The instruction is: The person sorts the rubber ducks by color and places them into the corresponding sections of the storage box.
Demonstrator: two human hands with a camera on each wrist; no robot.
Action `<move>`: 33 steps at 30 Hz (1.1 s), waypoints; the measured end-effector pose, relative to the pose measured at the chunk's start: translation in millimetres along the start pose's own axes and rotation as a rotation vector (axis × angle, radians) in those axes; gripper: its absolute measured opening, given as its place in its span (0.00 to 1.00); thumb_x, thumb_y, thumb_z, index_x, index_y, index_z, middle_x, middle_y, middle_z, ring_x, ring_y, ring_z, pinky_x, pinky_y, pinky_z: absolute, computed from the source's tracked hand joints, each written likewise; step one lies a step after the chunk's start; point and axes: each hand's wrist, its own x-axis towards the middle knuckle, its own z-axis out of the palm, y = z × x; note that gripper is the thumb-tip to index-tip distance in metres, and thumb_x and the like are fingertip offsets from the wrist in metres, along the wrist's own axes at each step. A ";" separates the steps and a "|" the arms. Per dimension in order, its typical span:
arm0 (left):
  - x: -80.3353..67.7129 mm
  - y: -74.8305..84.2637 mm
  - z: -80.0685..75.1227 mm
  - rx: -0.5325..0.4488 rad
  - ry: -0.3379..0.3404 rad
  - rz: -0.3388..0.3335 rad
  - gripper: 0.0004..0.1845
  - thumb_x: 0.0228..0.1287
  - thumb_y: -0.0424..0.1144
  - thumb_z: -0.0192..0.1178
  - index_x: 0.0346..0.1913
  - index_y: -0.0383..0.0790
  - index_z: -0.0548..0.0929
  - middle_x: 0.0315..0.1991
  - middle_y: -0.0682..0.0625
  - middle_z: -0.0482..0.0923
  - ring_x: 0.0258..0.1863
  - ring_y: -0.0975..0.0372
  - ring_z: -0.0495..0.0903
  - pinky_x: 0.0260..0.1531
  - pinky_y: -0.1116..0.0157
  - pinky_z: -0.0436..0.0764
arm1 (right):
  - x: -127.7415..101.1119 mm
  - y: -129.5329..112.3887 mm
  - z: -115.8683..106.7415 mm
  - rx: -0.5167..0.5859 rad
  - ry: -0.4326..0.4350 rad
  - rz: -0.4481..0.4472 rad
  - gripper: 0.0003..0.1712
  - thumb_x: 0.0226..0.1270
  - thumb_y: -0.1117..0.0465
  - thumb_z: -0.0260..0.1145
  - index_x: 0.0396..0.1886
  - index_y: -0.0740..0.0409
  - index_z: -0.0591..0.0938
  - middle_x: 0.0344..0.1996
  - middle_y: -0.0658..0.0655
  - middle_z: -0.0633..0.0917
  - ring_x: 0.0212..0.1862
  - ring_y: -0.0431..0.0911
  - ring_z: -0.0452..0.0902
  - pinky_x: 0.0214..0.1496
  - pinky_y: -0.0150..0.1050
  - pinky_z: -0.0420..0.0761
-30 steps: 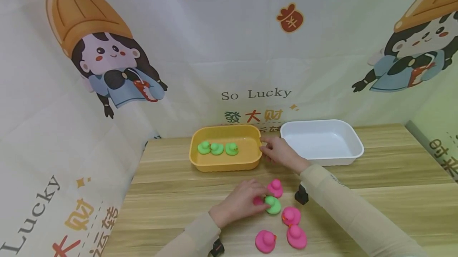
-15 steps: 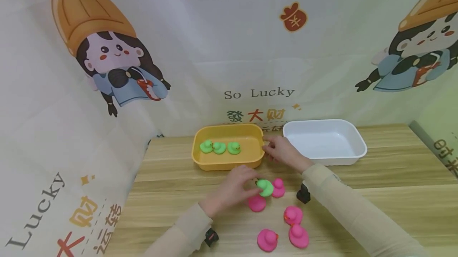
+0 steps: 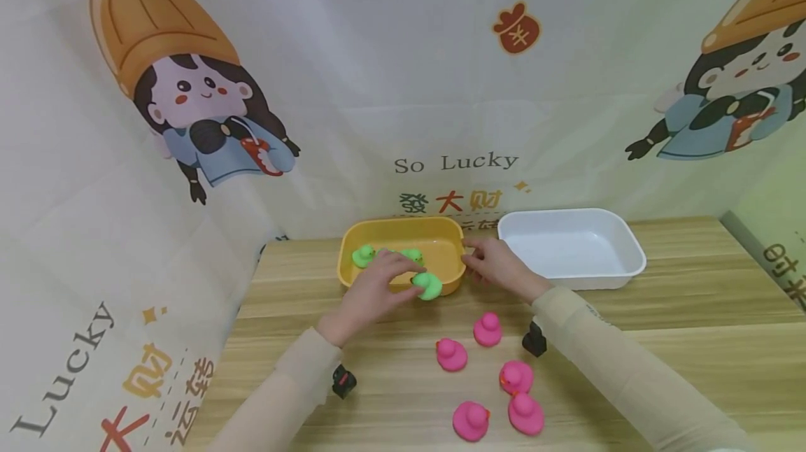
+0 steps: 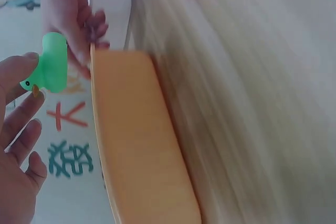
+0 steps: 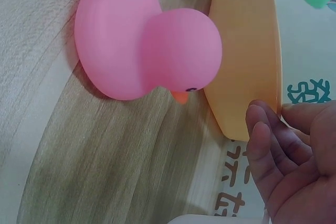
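My left hand (image 3: 371, 292) pinches a green rubber duck (image 3: 428, 286) between thumb and fingers, over the front rim of the yellow tray (image 3: 446, 252). In the left wrist view that duck (image 4: 54, 66) hangs above the tray's wall (image 4: 139, 129). Inside the tray sit more green ducks (image 3: 363, 256), partly hidden behind the left hand. My right hand (image 3: 500, 266) holds the tray's right end; the right wrist view shows its thumb and fingers (image 5: 262, 135) pinching the rim.
Several pink rubber ducks (image 3: 488, 330) lie scattered on the wooden table (image 3: 693, 368) in front of the tray. A white tray (image 3: 576, 249) with nothing in it stands at the back right. Behind both trays hangs a printed cloth (image 3: 352, 88).
The left hand has lifted the green duck from among the pink ducks and carried it back and to the left, over the yellow tray's front rim. The right hand keeps its hold.
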 end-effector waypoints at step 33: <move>21.7 -60.8 2.1 0.278 -0.124 -0.351 0.08 0.61 0.36 0.74 0.41 0.38 0.89 0.39 0.47 0.88 0.41 0.50 0.80 0.47 0.50 0.79 | 0.0 -0.4 -0.9 -0.015 0.004 0.003 0.27 0.80 0.64 0.60 0.72 0.73 0.71 0.30 0.64 0.88 0.24 0.43 0.78 0.26 0.34 0.79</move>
